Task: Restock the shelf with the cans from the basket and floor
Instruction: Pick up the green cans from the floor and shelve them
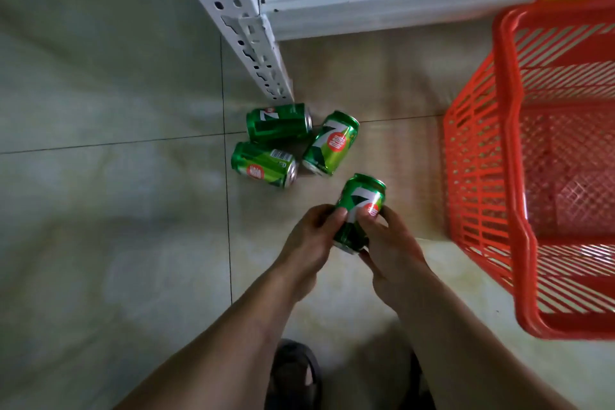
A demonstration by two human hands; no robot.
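Grip: left hand and right hand both pinch one can | Risk: fingertip hold could slip, dropping it onto three floor cans

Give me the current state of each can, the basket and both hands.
Held green can: off the floor, gripped by both hands.
Three green cans: lying on their sides on the floor.
Red basket: no cans visible inside.
Left hand: grips the held can.
Right hand: grips the held can.

Basket cut off at right.
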